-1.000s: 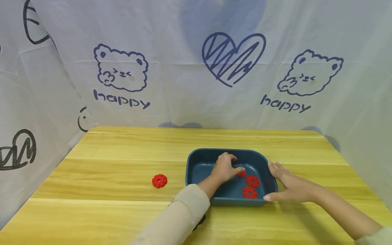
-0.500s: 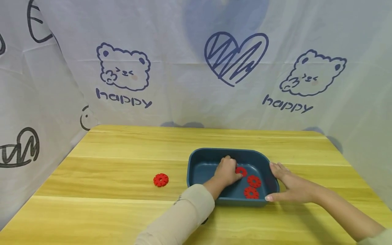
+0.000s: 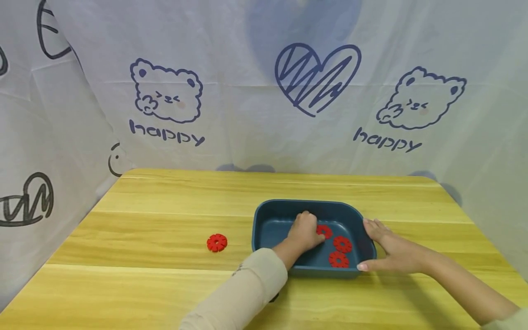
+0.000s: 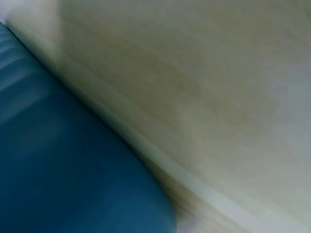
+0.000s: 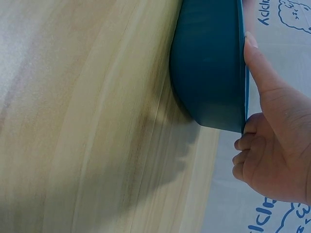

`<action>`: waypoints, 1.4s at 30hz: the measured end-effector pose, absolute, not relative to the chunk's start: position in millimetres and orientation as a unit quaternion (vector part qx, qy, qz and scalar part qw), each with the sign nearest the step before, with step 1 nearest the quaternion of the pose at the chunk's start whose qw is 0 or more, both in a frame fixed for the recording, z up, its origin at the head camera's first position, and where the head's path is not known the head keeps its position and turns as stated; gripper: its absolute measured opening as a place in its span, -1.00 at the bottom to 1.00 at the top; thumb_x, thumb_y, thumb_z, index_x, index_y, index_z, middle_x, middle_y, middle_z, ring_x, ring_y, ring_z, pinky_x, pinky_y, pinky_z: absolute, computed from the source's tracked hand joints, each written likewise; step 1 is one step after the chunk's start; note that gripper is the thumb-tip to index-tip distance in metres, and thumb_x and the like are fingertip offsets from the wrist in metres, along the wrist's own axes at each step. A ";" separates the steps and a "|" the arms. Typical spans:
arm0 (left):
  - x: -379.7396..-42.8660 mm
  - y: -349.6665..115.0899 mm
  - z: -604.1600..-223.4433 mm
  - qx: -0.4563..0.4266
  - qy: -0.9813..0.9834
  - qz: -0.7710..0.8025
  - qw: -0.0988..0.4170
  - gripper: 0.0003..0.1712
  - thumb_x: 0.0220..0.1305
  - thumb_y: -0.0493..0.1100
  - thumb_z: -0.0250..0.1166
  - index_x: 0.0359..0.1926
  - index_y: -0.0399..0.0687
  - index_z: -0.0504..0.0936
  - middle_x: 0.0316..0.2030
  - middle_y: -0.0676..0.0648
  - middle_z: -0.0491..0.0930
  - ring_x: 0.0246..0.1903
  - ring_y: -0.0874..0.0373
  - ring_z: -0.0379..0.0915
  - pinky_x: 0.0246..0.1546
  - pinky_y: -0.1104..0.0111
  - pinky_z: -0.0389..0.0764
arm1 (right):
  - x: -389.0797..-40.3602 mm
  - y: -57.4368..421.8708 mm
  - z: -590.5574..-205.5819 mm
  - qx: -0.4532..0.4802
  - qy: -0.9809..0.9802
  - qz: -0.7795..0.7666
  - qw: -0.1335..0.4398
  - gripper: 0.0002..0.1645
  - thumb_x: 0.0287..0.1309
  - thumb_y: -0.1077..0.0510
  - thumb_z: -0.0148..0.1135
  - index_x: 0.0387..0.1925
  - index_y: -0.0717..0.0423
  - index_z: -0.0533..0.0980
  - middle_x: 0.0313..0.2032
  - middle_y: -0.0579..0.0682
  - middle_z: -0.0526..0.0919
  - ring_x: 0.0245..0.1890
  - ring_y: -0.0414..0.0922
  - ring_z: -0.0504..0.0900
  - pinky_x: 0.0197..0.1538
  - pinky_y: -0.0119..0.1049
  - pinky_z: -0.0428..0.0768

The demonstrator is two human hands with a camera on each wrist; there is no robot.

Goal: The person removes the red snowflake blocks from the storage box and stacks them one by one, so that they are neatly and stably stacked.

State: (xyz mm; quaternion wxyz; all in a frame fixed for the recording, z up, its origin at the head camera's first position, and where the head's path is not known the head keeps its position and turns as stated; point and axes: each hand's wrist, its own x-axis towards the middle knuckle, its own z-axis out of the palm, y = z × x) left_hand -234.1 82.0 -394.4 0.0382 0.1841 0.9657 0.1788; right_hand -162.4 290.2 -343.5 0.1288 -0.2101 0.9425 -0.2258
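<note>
In the head view a dark blue plastic basin (image 3: 264, 270) stands on the table, with several red notched plastic discs inside. My left hand (image 3: 303, 231) reaches into it, fingers curled, thumb lying at the near edge of one red notched disc (image 3: 326, 230). The fingertips are hidden behind the hand. Two further red discs (image 3: 339, 260) lie flat toward the basin's right end. My right hand (image 3: 389, 250) holds that end, thumb at the near corner and fingers at the far side. In the right wrist view the thumb of this hand (image 5: 282, 136) lies along the basin's rim (image 5: 244, 73).
One more red notched disc (image 3: 217, 242) lies on the wooden table (image 3: 165, 197), left of the basin. Behind the table hangs a white curtain (image 3: 243, 128) printed with bears and hearts. The left wrist view shows mostly the basin's outer wall (image 4: 73, 160) and blurred tabletop.
The left hand's fingers have drawn in and curled beside the red disc, and the hand sits lower in the basin. The right hand stays on the basin's end.
</note>
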 end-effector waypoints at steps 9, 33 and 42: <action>-234.9 77.2 -392.4 0.197 0.962 0.186 0.037 -0.50 0.08 -0.01 0.35 -0.79 -0.11 0.32 -0.43 -0.07 0.48 -0.30 0.09 0.41 -0.32 0.41 0.46 | -163.5 289.4 -342.9 -0.209 0.943 -0.221 0.135 0.30 -0.07 -0.25 0.33 0.34 0.51 -0.12 0.36 0.48 -0.13 0.32 0.48 -0.21 0.21 0.41 -0.04; -229.2 43.3 -367.1 0.369 0.866 0.335 -0.040 -0.66 0.10 -0.11 0.35 -0.16 -0.26 0.64 -0.24 -0.13 0.55 -0.28 0.07 0.48 -0.32 0.60 0.47 | -164.5 290.8 -344.7 -0.210 0.942 -0.223 0.135 0.30 -0.06 -0.23 0.33 0.35 0.51 -0.14 0.35 0.49 -0.13 0.32 0.49 -0.21 0.19 0.43 -0.03; -222.4 28.4 -363.4 0.386 0.851 0.350 -0.066 -0.68 0.10 -0.13 0.36 -0.17 -0.25 0.63 -0.27 -0.12 0.53 -0.31 0.14 0.46 -0.31 0.58 0.49 | -164.1 290.5 -343.9 -0.210 0.942 -0.223 0.137 0.30 -0.07 -0.23 0.33 0.35 0.51 -0.14 0.36 0.49 -0.14 0.32 0.49 -0.22 0.20 0.42 -0.04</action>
